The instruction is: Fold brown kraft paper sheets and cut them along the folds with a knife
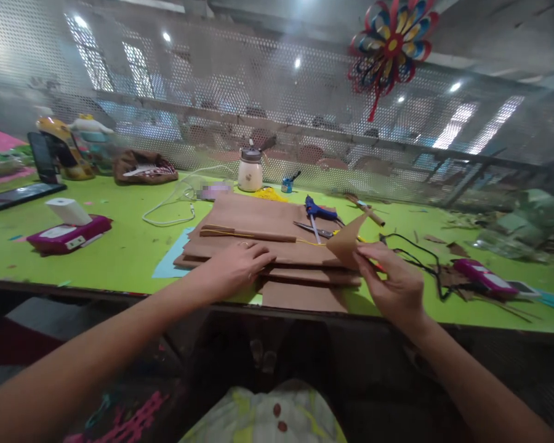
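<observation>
1. Brown paper stack (263,212) lies mid-length on the green table (120,258), its nearest sheets reaching the front edge.
2. Toward the table's left end, a purple device (69,236) sits near the front edge, bearing a white block (69,211).
3. Light-blue paper (168,264) pokes out beneath the stack's left side.
4. Left hand (235,264) rests palm-down on the stack's near part, its fingers extended and close together.
5. Just beyond those fingertips, a folded brown strip (247,234) lies across the stack.
6. Scissors (321,232) and a blue glue gun (322,212) lie by the stack's right edge.
7. Right hand (394,280) pinches a raised brown flap (347,242) between thumb and fingers, above the stack's right side.
8. Toward the table's right end, near the front edge, lies another purple device (484,277).
</observation>
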Demonstrator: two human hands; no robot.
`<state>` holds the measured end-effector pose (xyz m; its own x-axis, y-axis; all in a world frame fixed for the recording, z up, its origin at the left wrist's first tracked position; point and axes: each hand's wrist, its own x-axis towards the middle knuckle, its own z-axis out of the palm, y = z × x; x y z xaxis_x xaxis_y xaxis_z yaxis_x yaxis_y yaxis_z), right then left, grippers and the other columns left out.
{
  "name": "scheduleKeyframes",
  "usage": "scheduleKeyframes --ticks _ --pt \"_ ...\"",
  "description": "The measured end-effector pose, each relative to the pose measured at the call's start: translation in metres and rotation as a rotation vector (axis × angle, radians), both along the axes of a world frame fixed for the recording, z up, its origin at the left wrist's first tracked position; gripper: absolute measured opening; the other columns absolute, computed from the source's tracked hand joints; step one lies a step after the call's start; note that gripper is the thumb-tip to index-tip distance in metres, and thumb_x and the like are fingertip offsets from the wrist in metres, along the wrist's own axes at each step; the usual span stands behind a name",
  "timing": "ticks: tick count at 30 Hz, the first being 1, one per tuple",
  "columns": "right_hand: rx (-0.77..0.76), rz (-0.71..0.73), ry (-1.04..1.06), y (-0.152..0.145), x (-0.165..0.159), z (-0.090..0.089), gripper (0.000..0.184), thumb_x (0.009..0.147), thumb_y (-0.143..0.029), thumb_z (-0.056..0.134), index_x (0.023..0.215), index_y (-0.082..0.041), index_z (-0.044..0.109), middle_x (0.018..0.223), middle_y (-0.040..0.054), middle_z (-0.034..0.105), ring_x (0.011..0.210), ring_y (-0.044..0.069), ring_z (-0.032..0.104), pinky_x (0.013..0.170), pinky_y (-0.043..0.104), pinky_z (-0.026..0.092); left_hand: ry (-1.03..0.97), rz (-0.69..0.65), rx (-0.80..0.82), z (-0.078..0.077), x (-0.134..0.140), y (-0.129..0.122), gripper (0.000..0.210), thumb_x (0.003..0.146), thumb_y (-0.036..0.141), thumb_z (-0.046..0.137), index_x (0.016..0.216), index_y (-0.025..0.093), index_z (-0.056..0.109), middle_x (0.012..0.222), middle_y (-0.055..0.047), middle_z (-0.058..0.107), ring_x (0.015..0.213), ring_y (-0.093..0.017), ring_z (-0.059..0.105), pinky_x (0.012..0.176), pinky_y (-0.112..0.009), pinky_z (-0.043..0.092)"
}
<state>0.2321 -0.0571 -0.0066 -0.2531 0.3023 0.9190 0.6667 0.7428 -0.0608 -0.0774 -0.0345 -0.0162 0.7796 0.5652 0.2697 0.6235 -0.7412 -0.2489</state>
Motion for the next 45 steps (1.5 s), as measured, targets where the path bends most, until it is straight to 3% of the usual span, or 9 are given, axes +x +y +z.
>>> scheduleKeyframes --ticks 4,7,11,19,25,35,41,43,45 --pt "0.077 -0.103 -0.004 -0.032 -0.004 0.020 0.021 0.081 -0.009 0.063 0.095 -0.025 0.064 0.089 0.0055 0.071 0.083 0.022 0.069 0.077 0.035 0.055 0.055 0.039 -0.036 0.009 0.005 0.009 0.036 0.087 0.013 0.045 0.121 0.013 0.056 0.109 -0.016 0.064 0.093 -0.024 0.061 0.078 -0.033 0.048" --pt "-0.001 0.150 -0.205 -0.045 -0.015 0.023 0.022 0.083 -0.008 0.059 0.095 -0.025 0.064 0.092 0.0047 0.072 0.090 0.020 0.068 0.079 0.033 0.055 0.055 0.121 -0.074 0.017 0.005 0.016 0.029 0.091 0.019 0.042 0.112 0.015 0.061 0.097 -0.012 0.067 0.079 -0.022 0.063 0.069 -0.031 0.047" --pt "-0.146 0.463 -0.510 -0.034 -0.024 0.001 0.025 0.084 -0.004 0.052 0.103 -0.017 0.063 0.103 0.0092 0.071 0.104 0.021 0.062 0.086 0.036 0.053 0.025 0.111 -0.122 0.025 0.003 0.020 0.027 0.093 0.020 0.041 0.109 0.017 0.063 0.096 -0.009 0.068 0.080 -0.020 0.064 0.068 -0.028 0.045" --pt "-0.391 0.445 -0.679 -0.010 -0.006 -0.019 0.031 0.083 0.002 0.043 0.097 -0.016 0.064 0.101 0.0099 0.069 0.095 0.016 0.064 0.083 0.029 0.054 0.009 0.117 -0.132 0.022 0.005 0.017 0.025 0.092 0.024 0.044 0.104 0.015 0.065 0.093 -0.011 0.066 0.079 -0.022 0.063 0.070 -0.030 0.045" --pt "-0.387 0.325 -0.629 -0.002 -0.009 -0.019 0.026 0.084 0.000 0.045 0.096 -0.014 0.064 0.098 0.0116 0.069 0.090 0.019 0.065 0.076 0.031 0.055 0.018 0.078 -0.192 0.022 0.002 0.012 0.034 0.087 0.027 0.056 0.120 0.018 0.057 0.107 -0.011 0.063 0.093 -0.024 0.061 0.078 -0.030 0.045" --pt "-0.298 0.372 -0.549 -0.004 -0.001 -0.028 0.027 0.086 -0.001 0.044 0.099 -0.015 0.064 0.100 0.0111 0.069 0.098 0.019 0.063 0.081 0.035 0.055 0.042 0.061 -0.306 0.025 0.003 0.010 0.055 0.085 0.016 0.051 0.139 0.022 0.041 0.121 -0.011 0.059 0.103 -0.022 0.058 0.083 -0.028 0.044" --pt "-0.096 0.279 -0.372 -0.045 0.002 -0.034 0.034 0.084 -0.001 0.051 0.113 -0.015 0.063 0.105 0.0129 0.071 0.102 0.024 0.062 0.081 0.040 0.055 -0.322 0.116 -0.320 0.037 -0.003 -0.010 0.038 0.088 0.033 0.050 0.122 0.019 0.057 0.123 -0.010 0.059 0.108 -0.022 0.056 0.092 -0.031 0.043" --pt "-0.025 0.185 -0.307 -0.058 0.000 -0.034 0.036 0.083 -0.001 0.055 0.114 -0.015 0.064 0.102 0.0124 0.072 0.098 0.023 0.064 0.079 0.039 0.055 -0.591 0.293 -0.310 0.040 -0.006 -0.030 0.033 0.088 0.041 0.048 0.101 0.017 0.067 0.103 -0.008 0.067 0.091 -0.020 0.061 0.083 -0.030 0.047" --pt "0.041 0.106 -0.236 -0.065 -0.005 -0.032 0.037 0.081 -0.001 0.059 0.113 -0.016 0.065 0.098 0.0111 0.073 0.092 0.022 0.064 0.076 0.037 0.055 -0.774 0.440 -0.504 0.038 -0.005 -0.053 0.045 0.088 0.051 0.044 0.075 0.016 0.068 0.074 -0.005 0.068 0.068 -0.018 0.061 0.069 -0.029 0.049"
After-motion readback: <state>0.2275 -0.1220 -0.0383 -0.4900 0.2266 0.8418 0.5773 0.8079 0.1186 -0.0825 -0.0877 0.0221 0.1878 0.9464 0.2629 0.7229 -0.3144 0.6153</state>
